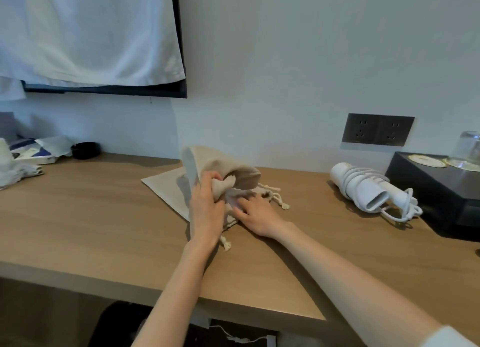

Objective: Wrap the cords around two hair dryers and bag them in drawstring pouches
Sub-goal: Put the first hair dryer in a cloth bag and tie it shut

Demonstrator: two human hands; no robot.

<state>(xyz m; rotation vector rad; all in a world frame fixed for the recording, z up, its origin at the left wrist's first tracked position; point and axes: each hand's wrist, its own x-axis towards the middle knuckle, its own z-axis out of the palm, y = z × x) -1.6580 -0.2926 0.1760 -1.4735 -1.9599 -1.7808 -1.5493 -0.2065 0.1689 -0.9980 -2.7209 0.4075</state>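
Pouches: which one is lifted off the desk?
The upper pouch, gripped near its mouth by the left hand; the other pouch lies flat on the desk beneath it.

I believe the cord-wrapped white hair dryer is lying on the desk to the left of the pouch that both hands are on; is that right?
Not quite: the head view shows the cord-wrapped white hair dryer lying on the desk to the right of the pouch that the left hand and right hand are on, beside a black box.
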